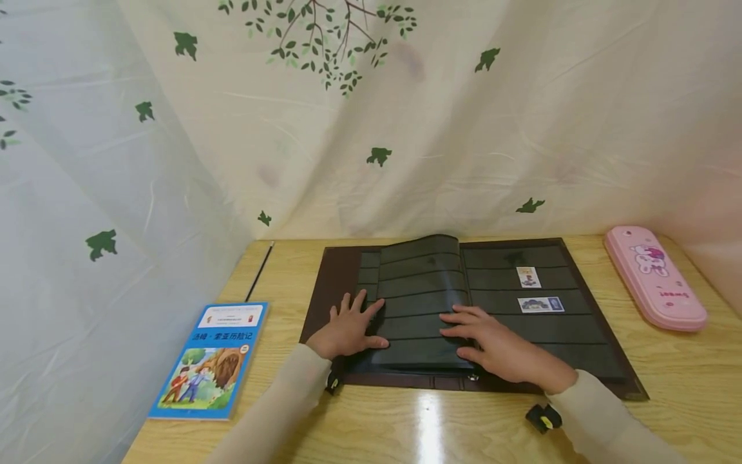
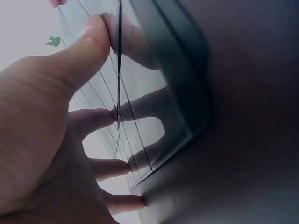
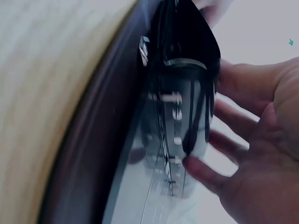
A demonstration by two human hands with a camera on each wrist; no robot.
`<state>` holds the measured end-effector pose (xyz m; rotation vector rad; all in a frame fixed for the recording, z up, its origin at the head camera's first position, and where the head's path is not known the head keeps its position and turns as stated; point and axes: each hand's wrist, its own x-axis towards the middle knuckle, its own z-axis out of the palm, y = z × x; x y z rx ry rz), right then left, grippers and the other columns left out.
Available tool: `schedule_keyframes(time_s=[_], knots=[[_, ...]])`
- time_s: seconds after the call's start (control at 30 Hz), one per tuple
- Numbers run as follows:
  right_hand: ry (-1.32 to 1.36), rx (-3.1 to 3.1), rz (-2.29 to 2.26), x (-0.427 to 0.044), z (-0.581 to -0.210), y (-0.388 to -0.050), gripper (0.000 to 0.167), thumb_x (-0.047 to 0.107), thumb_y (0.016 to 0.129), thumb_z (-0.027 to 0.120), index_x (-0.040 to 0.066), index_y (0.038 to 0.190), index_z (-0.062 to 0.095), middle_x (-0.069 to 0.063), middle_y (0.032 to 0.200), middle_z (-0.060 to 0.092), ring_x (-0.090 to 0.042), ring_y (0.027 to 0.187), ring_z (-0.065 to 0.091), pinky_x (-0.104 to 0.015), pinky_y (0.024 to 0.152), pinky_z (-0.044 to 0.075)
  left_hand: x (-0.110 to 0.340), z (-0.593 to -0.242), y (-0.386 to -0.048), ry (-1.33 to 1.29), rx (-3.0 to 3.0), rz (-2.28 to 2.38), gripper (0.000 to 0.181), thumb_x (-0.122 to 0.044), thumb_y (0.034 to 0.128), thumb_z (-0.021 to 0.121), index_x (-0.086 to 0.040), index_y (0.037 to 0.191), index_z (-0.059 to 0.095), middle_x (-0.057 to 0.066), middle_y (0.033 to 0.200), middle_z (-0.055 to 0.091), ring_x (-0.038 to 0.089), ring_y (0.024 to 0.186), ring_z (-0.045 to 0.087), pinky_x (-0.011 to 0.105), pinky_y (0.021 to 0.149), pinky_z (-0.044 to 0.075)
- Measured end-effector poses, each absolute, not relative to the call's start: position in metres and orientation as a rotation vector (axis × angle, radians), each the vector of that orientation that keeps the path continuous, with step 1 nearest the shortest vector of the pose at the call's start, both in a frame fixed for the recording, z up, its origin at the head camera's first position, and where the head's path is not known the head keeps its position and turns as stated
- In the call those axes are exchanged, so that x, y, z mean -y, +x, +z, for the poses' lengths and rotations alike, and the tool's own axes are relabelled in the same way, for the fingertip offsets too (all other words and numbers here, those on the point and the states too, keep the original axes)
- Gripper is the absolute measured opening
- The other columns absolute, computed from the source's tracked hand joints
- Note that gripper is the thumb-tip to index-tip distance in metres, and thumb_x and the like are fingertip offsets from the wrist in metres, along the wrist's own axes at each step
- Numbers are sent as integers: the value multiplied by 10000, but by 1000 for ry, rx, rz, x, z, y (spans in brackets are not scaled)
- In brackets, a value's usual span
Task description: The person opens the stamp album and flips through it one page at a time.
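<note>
In head view, album pg. (image 1: 417, 322) is partly covered by L grip (image 1: 350, 325) & R grip (image 1: 501, 345); sleeves (image 1: 286, 399) & surface (image 1: 684, 393) are cut off by btm. edge. Fine print on bk. cover (image 1: 211, 364) & details of upr. stamp (image 1: 529, 277) & lwr. stamp (image 1: 541, 305) are too small to be read. Branch print (image 1: 348, 42) is cropped at top. In L wrist view, dark area (image 2: 252, 93) at R is blurred; in R wrist view, surface is blurred.

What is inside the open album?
Two stamps sit on the right page. The left leaf, partly covered by the left hand and right hand, shows no visible stamp; whatever lies beneath is mostly hidden.
</note>
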<state>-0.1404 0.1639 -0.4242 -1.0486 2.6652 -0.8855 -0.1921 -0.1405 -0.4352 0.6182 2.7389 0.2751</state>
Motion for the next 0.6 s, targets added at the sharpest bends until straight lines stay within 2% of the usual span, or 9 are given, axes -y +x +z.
schedule_keyframes(time_s=[0.1, 0.27, 0.4, 0.6], knots=[[-978, -2635, -950, -171, -424, -143, 504, 148, 905, 650, 84, 1380, 496, -120, 1502, 289, -381, 1354, 233, -554, 960, 358, 139, -435, -193, 608, -2736, 257, 838, -573, 837, 586, -261, 1523, 221, 177, 1553, 69, 483, 1372, 65, 667, 1005, 183], [-776, -2633, -976, -186, -426, -148, 723, 290, 902, 656, 80, 1489, 290, -185, 1534, 147, -454, 1351, 180, -606, 950, 331, 138, -434, -194, 597, -2721, 257, 831, -550, 836, 590, -263, 1523, 219, 176, 1554, 65, 485, 1371, 56, 663, 1006, 190], [-714, -2595, -957, -196, -429, -152, 841, 403, 892, 637, 40, 1507, 194, -231, 1522, 147, -479, 1342, 178, -629, 965, 290, 138, -434, -194, 603, -2720, 256, 822, -534, 840, 589, -255, 1522, 224, 179, 1554, 71, 486, 1370, 58, 661, 1004, 199], [-737, -2585, -946, -197, -429, -152, 861, 447, 899, 605, 37, 1513, 161, -225, 1521, 164, -466, 1346, 190, -626, 977, 274, 139, -431, -194, 609, -2716, 245, 809, -500, 854, 592, -227, 1522, 226, 174, 1553, 88, 475, 1374, 67, 652, 1005, 211]])
